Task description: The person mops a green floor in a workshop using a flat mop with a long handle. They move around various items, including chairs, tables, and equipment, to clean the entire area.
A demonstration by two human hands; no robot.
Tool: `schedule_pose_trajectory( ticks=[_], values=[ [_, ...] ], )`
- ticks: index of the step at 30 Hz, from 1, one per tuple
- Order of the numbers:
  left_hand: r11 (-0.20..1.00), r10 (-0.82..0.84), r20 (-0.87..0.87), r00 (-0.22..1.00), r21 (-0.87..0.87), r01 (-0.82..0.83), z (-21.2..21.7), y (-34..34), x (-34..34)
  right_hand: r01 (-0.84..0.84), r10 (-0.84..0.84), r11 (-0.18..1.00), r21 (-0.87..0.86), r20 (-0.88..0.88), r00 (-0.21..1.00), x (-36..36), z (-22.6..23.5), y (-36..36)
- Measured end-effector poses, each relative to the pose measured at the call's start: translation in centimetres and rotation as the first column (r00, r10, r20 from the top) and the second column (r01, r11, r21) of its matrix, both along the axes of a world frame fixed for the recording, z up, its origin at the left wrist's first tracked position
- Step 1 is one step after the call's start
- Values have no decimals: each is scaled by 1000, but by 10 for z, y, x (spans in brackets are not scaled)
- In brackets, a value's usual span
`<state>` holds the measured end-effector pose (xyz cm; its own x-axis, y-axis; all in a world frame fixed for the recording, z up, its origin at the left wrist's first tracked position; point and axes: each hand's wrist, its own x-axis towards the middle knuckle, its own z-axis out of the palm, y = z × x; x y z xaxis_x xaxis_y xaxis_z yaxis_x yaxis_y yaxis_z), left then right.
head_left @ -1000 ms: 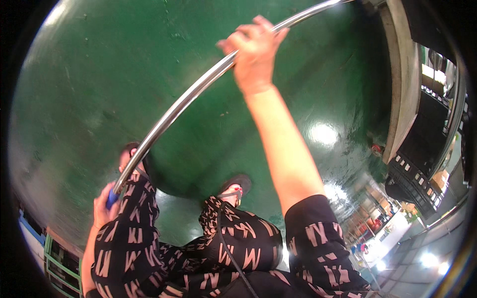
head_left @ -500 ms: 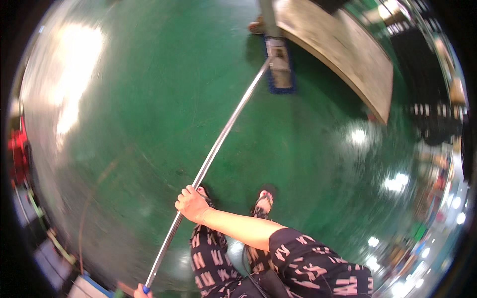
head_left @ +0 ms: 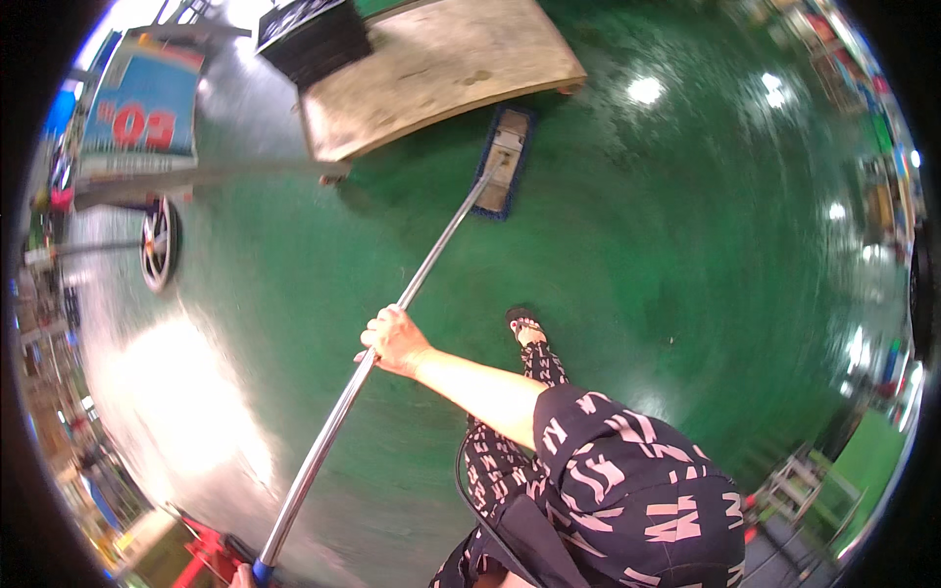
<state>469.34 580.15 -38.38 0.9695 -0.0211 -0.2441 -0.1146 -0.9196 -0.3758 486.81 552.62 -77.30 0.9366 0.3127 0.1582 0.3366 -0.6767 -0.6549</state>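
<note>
A flat mop with a long silver pole slants from the lower left up to its head on the green floor. The mop head is a rectangle with a blue fringe, lying just in front of a low wooden platform. Around the middle of the pole my right hand is closed, its arm reaching in from the lower right. At the bottom edge my left hand shows only in part, against the blue grip at the pole's end; its fingers appear wrapped round it.
A black crate sits on the platform's left part. Farther left are a blue and white sack, a grey bar and a wheel. Something red lies near my left hand. At lower right stands a metal step frame.
My view has turned right, so the platform now lies ahead and to the left. The mop head shows farther left and lower, tilted the other way. Both hands still hold the pole.
</note>
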Motion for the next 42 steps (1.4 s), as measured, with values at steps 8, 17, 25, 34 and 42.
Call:
schedule_pose_trajectory(
  ticks=[8, 17, 25, 34, 42],
  values=[
    [832, -510, 32, 860, 271, 484, 97, -26, 160, 386, -381, 920, -66, 82, 921, 56, 62, -40],
    [640, -768, 82, 635, 98, 762, 82, 4, 220, 769, -768, 639, 9, 52, 638, 12, 65, -31],
    [256, -966, -34, 257, 31, 966, 32, -67, 212, 972, -973, 228, -60, 4, 229, -143, 28, -67],
    [-16, -970, -236, -63, -198, 980, 10, -86, 116, 972, -982, -178, -155, -35, -185, -372, 11, 44],
    [-191, -893, -346, -289, -289, 938, 23, -118, 47, 877, -871, -371, -305, -213, -442, -486, 42, 162]
  ],
)
